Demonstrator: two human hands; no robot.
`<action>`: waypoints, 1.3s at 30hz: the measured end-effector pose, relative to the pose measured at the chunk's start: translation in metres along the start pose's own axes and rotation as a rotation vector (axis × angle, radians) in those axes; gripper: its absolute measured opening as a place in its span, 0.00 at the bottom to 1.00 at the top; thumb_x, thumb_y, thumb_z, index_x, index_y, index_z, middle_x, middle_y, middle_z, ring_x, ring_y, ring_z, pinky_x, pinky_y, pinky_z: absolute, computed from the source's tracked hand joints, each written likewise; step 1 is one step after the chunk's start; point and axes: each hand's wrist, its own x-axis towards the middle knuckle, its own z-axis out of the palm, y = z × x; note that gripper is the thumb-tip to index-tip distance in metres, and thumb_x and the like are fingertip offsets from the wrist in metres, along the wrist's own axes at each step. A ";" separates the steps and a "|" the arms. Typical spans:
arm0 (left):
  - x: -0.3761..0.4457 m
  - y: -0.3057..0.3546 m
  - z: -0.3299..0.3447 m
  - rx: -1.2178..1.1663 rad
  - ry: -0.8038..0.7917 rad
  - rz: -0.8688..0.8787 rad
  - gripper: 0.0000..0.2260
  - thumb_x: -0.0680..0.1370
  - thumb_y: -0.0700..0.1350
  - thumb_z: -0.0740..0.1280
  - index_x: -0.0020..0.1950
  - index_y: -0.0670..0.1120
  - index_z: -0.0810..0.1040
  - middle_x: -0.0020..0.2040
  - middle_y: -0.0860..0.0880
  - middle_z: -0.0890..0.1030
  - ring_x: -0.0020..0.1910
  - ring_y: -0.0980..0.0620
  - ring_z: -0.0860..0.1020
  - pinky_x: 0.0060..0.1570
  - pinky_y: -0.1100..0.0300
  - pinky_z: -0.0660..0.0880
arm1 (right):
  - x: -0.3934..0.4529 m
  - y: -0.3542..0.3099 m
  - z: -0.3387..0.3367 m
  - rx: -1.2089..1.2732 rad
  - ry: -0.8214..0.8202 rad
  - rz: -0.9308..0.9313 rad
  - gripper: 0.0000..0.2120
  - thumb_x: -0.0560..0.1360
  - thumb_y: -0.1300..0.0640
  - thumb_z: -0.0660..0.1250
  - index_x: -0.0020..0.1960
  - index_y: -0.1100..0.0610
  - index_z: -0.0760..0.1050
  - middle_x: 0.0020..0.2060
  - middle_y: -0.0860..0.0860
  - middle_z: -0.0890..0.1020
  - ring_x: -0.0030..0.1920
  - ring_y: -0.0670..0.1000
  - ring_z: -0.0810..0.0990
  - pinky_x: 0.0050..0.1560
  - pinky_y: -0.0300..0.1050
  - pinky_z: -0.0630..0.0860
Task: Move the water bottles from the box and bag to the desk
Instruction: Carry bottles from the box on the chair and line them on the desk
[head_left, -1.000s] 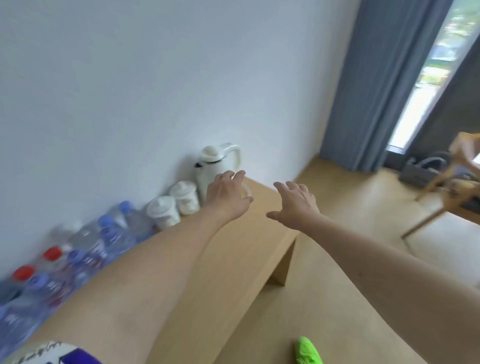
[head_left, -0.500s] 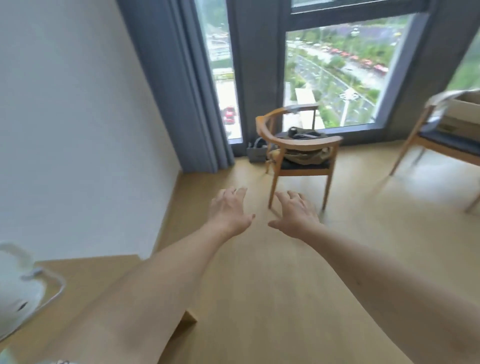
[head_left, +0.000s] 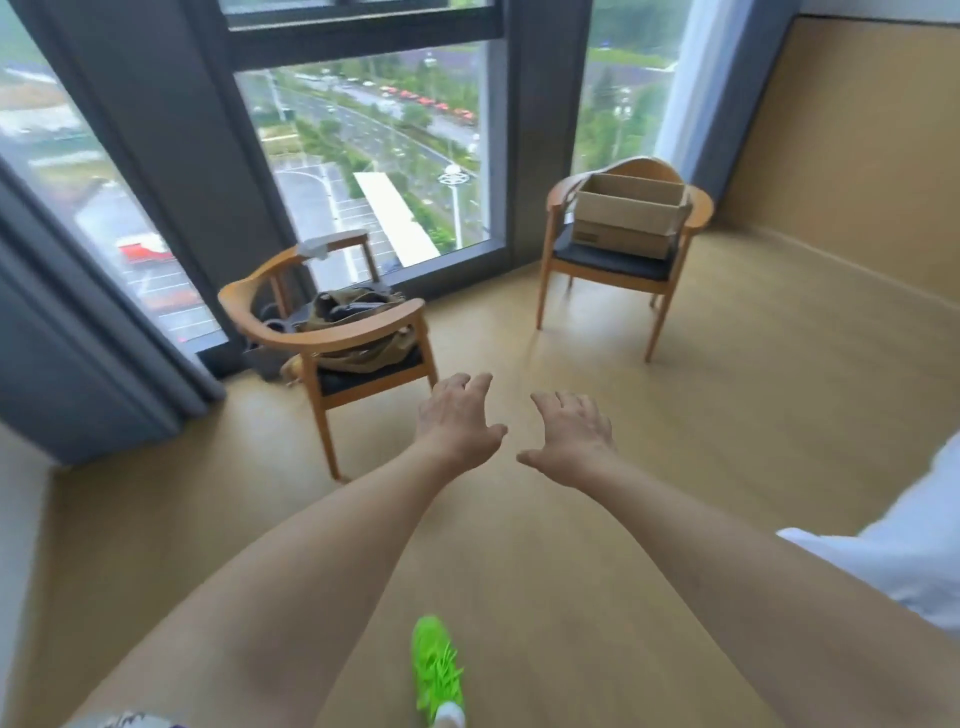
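1. Box: open cardboard, sits on dark seat of right wooden chair, near window. Contents not visible.
2. Bag: olive, slumped on seat of left wooden chair, next to grey curtain. No bottles visible.
3. Left hand: grip open, fingers spread and loose, holds nothing, held out over wood floor.
4. Right hand: same, grip open, empty, just beside left hand, apart.
5. Both hands well apart from box and bag.
6. Green shoe on floor at bottom edge; white fabric at right edge.
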 end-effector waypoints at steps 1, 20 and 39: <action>0.023 0.009 0.007 -0.005 -0.017 0.032 0.34 0.75 0.58 0.69 0.78 0.52 0.61 0.75 0.46 0.67 0.74 0.44 0.63 0.71 0.46 0.65 | 0.016 0.012 -0.003 0.003 0.004 0.030 0.38 0.71 0.39 0.71 0.75 0.46 0.58 0.72 0.52 0.64 0.72 0.56 0.59 0.68 0.53 0.62; 0.504 0.197 0.089 -0.057 -0.109 0.393 0.33 0.71 0.54 0.72 0.74 0.54 0.64 0.68 0.47 0.72 0.66 0.44 0.70 0.60 0.46 0.73 | 0.377 0.229 -0.110 0.058 0.109 0.484 0.38 0.71 0.40 0.72 0.75 0.47 0.60 0.73 0.53 0.65 0.72 0.57 0.62 0.67 0.53 0.66; 0.838 0.331 0.168 -0.018 -0.149 0.239 0.32 0.75 0.53 0.71 0.76 0.51 0.64 0.72 0.47 0.69 0.72 0.45 0.65 0.63 0.50 0.70 | 0.744 0.429 -0.175 0.175 0.008 0.377 0.41 0.70 0.40 0.73 0.76 0.47 0.59 0.73 0.52 0.65 0.73 0.57 0.62 0.68 0.54 0.65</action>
